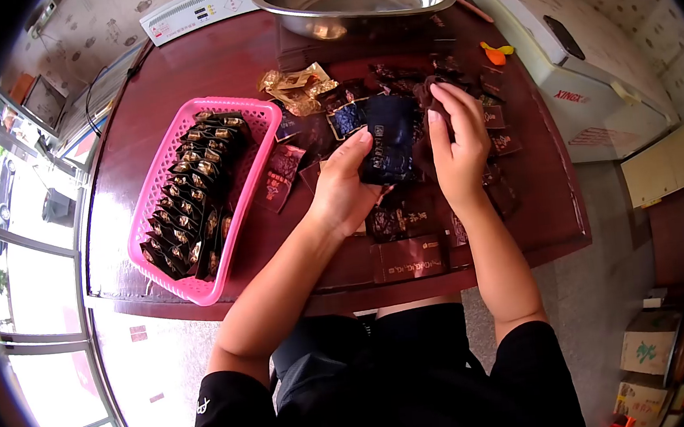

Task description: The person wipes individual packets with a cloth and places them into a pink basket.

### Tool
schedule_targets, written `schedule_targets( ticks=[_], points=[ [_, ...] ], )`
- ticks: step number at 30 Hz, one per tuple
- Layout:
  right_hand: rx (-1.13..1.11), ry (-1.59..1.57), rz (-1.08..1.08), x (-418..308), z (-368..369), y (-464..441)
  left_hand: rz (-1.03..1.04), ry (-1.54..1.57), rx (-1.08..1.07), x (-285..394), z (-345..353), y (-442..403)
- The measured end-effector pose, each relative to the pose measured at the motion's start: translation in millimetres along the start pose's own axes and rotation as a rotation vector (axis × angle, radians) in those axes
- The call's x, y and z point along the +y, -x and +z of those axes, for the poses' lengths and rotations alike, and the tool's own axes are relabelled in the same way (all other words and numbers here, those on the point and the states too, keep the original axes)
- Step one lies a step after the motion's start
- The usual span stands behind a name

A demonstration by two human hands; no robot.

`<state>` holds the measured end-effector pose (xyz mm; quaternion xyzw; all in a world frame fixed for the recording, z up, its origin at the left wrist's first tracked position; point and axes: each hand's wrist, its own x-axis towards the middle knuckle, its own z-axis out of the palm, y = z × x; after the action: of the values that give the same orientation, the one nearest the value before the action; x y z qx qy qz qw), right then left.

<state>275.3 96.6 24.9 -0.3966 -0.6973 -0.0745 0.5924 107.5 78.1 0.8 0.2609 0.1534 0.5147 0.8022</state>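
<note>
Packet [392,132], long axis pointing forward, is pinched by the left hand [345,182], the right hand [461,142], its grip unclear, just beside

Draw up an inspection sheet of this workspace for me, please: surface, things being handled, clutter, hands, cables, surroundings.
Surface: dark red table, glossy.
Things handled: blue packet; pink basket holding a row of dark packets.
Clutter: loose packets, gold wrapper, steel bowl, small orange-yellow item.
Hands: left hand holds the blue packet; right hand is at something dark brown, grip unclear.
Cables: one dark cable, beyond the table's left edge.
Surroundings: bright glazing left; white freezer and boxes right.
</note>
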Motion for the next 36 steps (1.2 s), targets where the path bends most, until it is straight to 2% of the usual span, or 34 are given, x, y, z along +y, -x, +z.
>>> schedule_targets(
  ticks=[1,4,7,9,11,13,15,16,20,31,33,36],
  points=[
    [-0.001,0.000,-0.003,-9,-4,-2,0.003,0.002,-0.001,0,-1,-1],
    [-0.250,-0.138,-0.235,-27,2,2,0.079,0.002,0.031,0,-4,2],
    [-0.413,-0.132,-0.126,-27,6,6,0.127,0.029,-0.004,0,-13,-2],
    [-0.426,-0.193,-0.033,-14,-1,2,0.144,0.009,0.061,-1,-6,-2],
    [-0.329,-0.172,-0.013,-10,-4,0,0.157,-0.009,0.124,4,5,-1],
    [-0.301,-0.218,-0.071,-22,-5,-3,0.188,0.003,0.133,6,10,0],
    [-0.409,-0.255,-0.248,-29,2,4,0.199,0.058,0.017,5,-7,-3],
    [-0.470,-0.237,-0.281,-34,7,9,0.179,0.021,0.083,3,-5,-2],
    [-0.567,-0.253,-0.276,-26,6,9,0.149,0.039,0.071,16,2,0],
    [-0.412,-0.166,-0.335,-28,-7,-7,0.184,-0.045,0.127,19,0,2],
    [-0.517,-0.207,-0.336,-35,-2,0,0.217,-0.077,0.107,11,-1,0],
    [-0.534,-0.185,-0.314,-26,2,4,0.148,-0.114,0.135,10,-2,2]
  ],
)
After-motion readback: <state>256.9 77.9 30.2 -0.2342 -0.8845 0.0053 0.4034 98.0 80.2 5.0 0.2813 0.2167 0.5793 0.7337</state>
